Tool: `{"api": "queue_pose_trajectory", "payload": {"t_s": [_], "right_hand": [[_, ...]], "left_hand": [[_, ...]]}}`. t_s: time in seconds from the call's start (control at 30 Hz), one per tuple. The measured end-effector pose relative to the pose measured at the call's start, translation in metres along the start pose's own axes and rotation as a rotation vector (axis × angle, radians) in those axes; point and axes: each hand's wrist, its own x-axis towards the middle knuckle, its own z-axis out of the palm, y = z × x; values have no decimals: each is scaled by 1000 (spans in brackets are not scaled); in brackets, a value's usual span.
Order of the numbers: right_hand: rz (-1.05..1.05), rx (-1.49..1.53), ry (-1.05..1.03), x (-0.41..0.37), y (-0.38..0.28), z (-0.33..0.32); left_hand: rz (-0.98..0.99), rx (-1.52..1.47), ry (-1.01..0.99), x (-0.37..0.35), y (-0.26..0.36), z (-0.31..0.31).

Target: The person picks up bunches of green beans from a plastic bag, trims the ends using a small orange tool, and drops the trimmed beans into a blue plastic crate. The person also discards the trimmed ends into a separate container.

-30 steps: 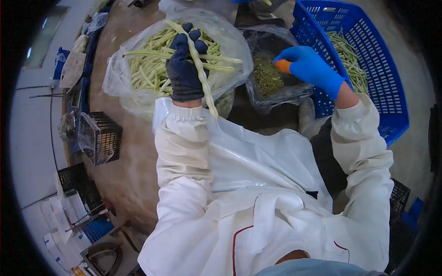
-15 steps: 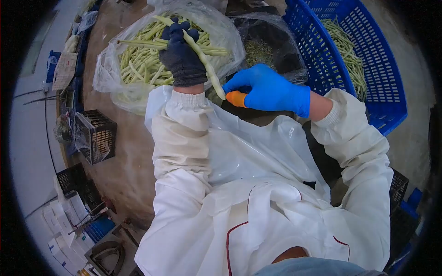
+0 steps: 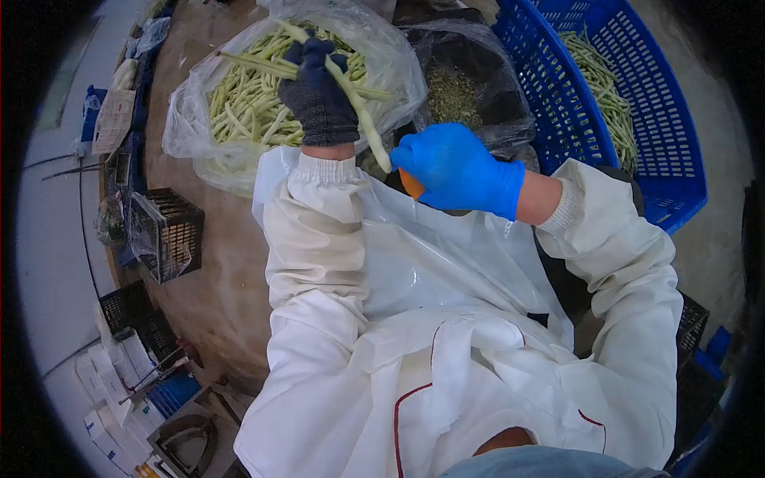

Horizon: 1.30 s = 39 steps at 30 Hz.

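Note:
In a dark glove, my left hand (image 3: 319, 99) is closed round several green beans (image 3: 351, 94), one of them slanting down to the right. Beneath it lies a clear plastic bag (image 3: 187, 119) full of long beans (image 3: 239, 107). My right hand (image 3: 458, 169), gloved in blue with an orange cover on one digit, is closed with its fingertips at the lower end of the slanting bean. Whether anything small is between those fingertips is hard to see.
A dark bag-lined container (image 3: 510, 111) with green scraps (image 3: 453, 95) stands right of the bean bag. Farther right is a blue basket (image 3: 669, 143) holding beans (image 3: 602, 92). Black crates (image 3: 179, 235) stand at the left.
My right hand has closed its fingers together and turned beside the bean's lower end. The beans in my left hand have tilted slightly.

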Motion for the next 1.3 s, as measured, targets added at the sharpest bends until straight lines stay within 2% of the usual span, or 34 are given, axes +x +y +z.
{"api": "queue_pose_trajectory", "payload": {"t_s": [0.07, 0.17, 0.2, 0.27, 0.37, 0.4, 0.47, 0.5, 0.53, 0.57, 0.6, 0.67, 0.7, 0.73, 0.77, 0.8, 0.9, 0.93, 1.0, 1.07, 1.13, 1.23, 1.3], "right_hand": [[-76, -23, -7, 2, 9, 1], [74, -269, 280, 11, 55, -13], [67, -338, 390, 13, 72, -25], [51, -480, 614, 17, 97, -53], [356, 641, 426, 17, 105, -38], [337, 937, 389, 20, 105, -35], [400, 887, 331, 19, 103, -42], [432, 864, 301, 19, 98, -50], [499, 660, 347, 13, 95, -65], [428, 722, 525, 10, 102, -77], [348, 782, 698, 4, 113, -90], [221, 514, 1128, -20, 134, -131], [340, 502, 1192, -39, 145, -151], [460, 489, 1254, -59, 155, -167], [572, 200, 1261, -74, 161, -177], [679, -93, 1254, -84, 163, -183], [520, -893, 878, -92, 181, -168], [393, -697, 774, -89, 187, -157], [176, -294, 716, -51, 134, -128], [9, 34, 475, -27, 106, -99], [-97, -115, 244, -13, 84, -80], [-161, -347, 149, -11, 87, -59], [-176, -494, 170, -8, 95, -59]], "left_hand": [[-85, 52, -120, -9, 2, 1], [-288, 62, -315, -22, 3, 8], [-365, 93, -376, -24, 3, 6], [-348, 187, -425, -34, 4, 11], [-397, 264, -521, -47, 6, 19], [-431, 274, -557, -53, 7, 23], [-481, 331, -667, -62, 9, 29], [-355, 329, -744, -64, 6, 30], [-225, 327, -816, -66, -1, 27], [105, 496, -956, -60, -10, 21], [467, 636, -1010, -54, -16, 18], [-193, 404, -853, -52, -17, 12], [-511, 274, -751, -51, -15, 11], [-326, 412, -835, -50, -13, 9], [-381, 372, -821, -51, -9, 12], [-440, 332, -810, -54, -2, 16], [-532, 330, -835, -57, -3, 19], [-550, 349, -854, -58, -5, 20], [-603, 370, -858, -62, -4, 26], [-632, 425, -867, -64, -9, 28], [-642, 517, -882, -66, -21, 23], [-572, 666, -925, -68, -13, 26], [-568, 515, -884, -66, -8, 26]]}}
